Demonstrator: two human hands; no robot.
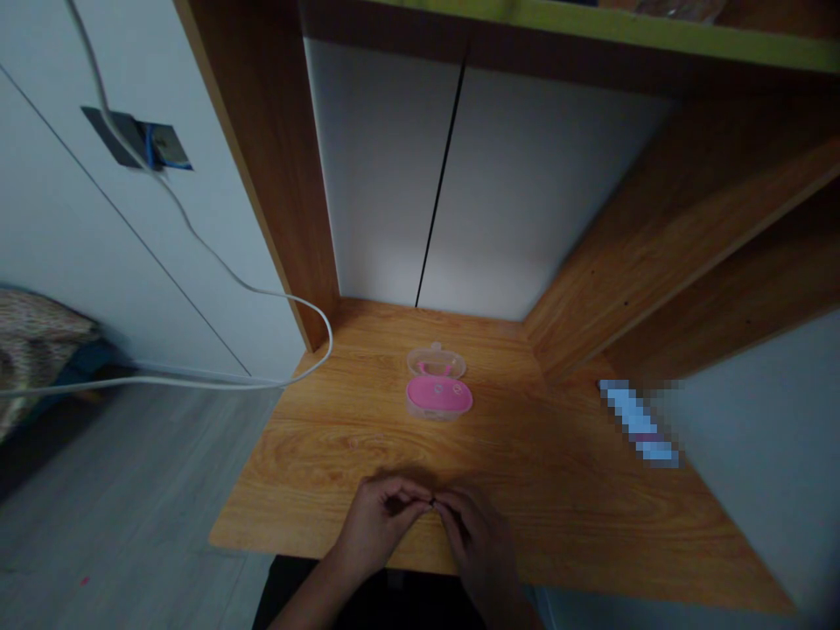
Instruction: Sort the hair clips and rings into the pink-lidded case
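Low over the near part of the wooden desk, my left hand (379, 518) and my right hand (479, 532) meet at the fingertips. Both are closed in a pinch. Between them shows a small dark piece (432, 502), too tiny to name and mostly covered by the fingers. Beyond the hands stands a small clear oval case with a pink insert (438, 395). Its clear lid (436, 360) is swung back toward the wall, with bits of pink visible at it. Neither hand touches the case.
The wooden desk (341, 446) has side panels left and right and a shelf (591, 31) overhead. A white cable (262, 291) hangs past the left panel and loops over the desk's left edge. A blurred-out bluish strip (636, 420) lies at the right.
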